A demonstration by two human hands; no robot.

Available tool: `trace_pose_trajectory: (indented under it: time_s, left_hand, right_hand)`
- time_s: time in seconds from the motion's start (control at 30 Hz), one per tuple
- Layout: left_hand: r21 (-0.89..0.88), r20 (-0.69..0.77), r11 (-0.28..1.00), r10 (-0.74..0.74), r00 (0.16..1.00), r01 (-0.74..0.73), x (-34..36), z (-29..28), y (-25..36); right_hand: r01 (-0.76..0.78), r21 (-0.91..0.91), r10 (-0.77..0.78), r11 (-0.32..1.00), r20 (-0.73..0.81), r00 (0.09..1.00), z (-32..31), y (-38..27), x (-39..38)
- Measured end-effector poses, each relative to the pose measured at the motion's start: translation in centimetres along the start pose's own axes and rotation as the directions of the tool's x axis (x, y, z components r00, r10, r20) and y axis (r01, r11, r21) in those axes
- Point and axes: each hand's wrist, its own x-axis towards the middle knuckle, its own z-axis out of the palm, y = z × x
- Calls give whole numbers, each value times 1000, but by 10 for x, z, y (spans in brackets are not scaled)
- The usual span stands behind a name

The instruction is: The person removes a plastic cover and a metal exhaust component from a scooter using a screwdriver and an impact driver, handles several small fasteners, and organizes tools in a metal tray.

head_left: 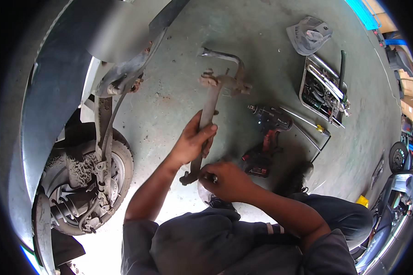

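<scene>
My left hand (196, 141) is wrapped round the middle of a rusty metal bracket (212, 103), a tube that looks like a motorcycle part. From its far end a curved arm bends back to the left, with lugs and a bolt near the bend. At the tube's near end, beside a short lug, my right hand (229, 181) is closed, fingers pinched together. Something small and shiny shows between those fingers, but I cannot make out what. Right of the bracket, a black and red cordless impact wrench (270, 121) lies on the floor.
A screwdriver (314, 124) and a bent black rod (319, 151) lie near the wrench. Beyond them stand a tray of hand tools (303, 91) and a grey cap (309, 35). At left is a raised motorcycle with its wheel (124, 156). Other motorcycles (394, 201) stand far right.
</scene>
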Motion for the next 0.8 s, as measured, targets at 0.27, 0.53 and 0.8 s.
trace_pose_trajectory:
  time_s: [0.27, 0.53, 0.8]
  left_hand:
    - [-71, 26, 990, 126, 992, -124, -69, 2, -16]
    - [247, 0, 951, 190, 982, -184, -97, 10, -1]
    - [240, 26, 959, 152, 988, -154, -108, 14, 9]
  right_hand:
    - [432, -95, -421, 897, -484, 767, -86, -25, 23]
    - [560, -92, -559, 823, 39, 828, -126, -86, 42]
    - [406, -158, -404, 900, 43, 914, -124, -82, 44]
